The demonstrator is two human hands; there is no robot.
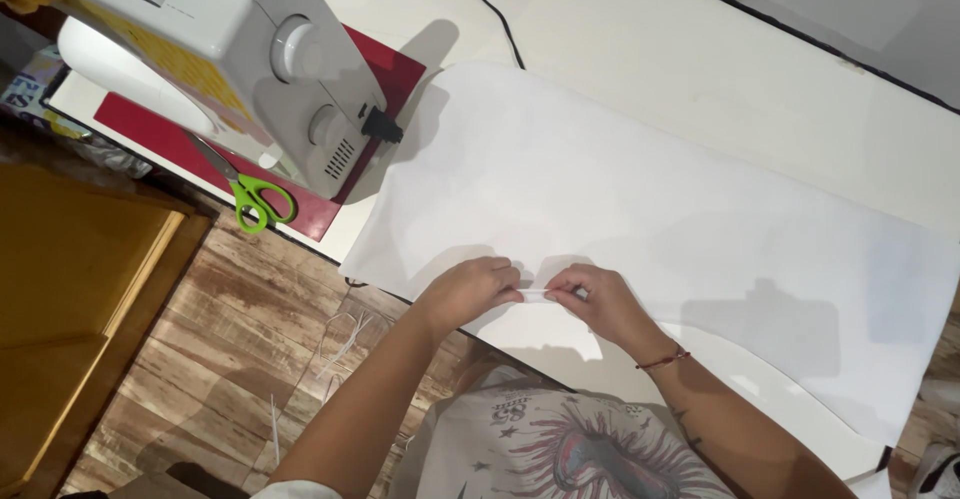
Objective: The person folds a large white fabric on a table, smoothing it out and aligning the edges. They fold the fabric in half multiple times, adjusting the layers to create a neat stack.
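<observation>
A large white sheet of fabric (640, 199) lies flat across the white table (700, 39). My left hand (470, 289) and my right hand (590, 299) meet at the sheet's near edge, fingertips almost touching. Both pinch a thin white strip or thread (535, 291) stretched between them, just above the fabric's edge. A red string bracelet sits on my right wrist.
A white sewing machine (240, 49) stands at the far left on a red mat (390, 69), with green-handled scissors (255, 199) beside it. A black cable (490, 9) runs across the table top. Wooden floor (220, 339) with thread scraps and a yellow cabinet (70, 289) lie at left.
</observation>
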